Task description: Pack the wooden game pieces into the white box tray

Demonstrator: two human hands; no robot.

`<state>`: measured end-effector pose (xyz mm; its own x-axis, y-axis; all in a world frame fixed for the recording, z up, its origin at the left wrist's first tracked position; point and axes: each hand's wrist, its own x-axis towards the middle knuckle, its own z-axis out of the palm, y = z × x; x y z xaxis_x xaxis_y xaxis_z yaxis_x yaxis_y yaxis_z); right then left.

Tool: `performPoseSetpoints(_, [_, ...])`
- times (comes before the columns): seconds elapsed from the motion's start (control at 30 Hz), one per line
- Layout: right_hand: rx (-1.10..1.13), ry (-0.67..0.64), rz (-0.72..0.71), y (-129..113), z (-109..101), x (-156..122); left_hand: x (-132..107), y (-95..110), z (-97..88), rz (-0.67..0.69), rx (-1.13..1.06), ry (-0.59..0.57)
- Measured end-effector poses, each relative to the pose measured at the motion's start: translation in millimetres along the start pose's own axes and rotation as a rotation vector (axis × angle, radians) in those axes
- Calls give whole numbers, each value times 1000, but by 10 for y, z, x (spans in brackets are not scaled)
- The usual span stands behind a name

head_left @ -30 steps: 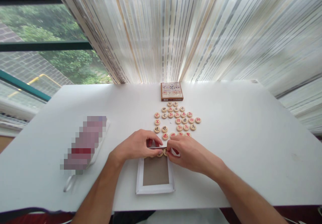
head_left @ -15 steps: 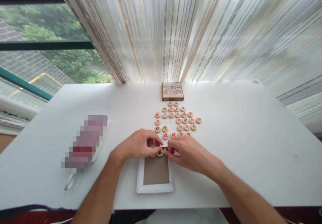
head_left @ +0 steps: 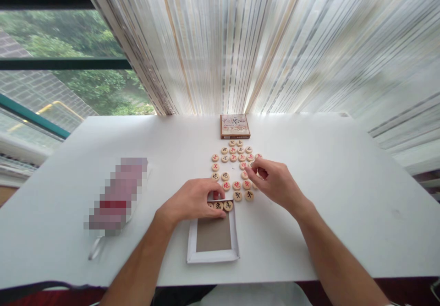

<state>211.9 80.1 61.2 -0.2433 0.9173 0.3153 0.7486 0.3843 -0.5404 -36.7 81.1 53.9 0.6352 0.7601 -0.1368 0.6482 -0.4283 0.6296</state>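
My left hand (head_left: 192,200) rests curled at the far rim of a shallow white box tray (head_left: 191,244) with a brown floor, fingertips touching the round wooden chess discs (head_left: 223,205) lined up inside its top edge. Farther out, my right hand (head_left: 273,181) hovers over the loose group of discs (head_left: 233,156) on the white table (head_left: 326,196). Its thumb and forefinger are pinched together over that group, and whether they hold a disc is hidden. The discs bear red or black characters.
The printed box lid (head_left: 235,126) lies at the table's far edge, under a striped curtain (head_left: 261,45). A blurred pinkish object on a white sheet (head_left: 117,196) lies to the left. A window is at far left.
My right hand left the tray's far edge and moved forward and right to the loose discs. Two more discs now show beside the tray. The left hand stayed put.
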Motion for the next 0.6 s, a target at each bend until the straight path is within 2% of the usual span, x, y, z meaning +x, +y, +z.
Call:
performPoseSetpoints(0.43, [43,68,46,171,-99,40,-4,-5,-3,-23,-41,4])
performPoseSetpoints(0.6, [36,79,43,223,-154,62,6,-29,-15,-40,-95,97])
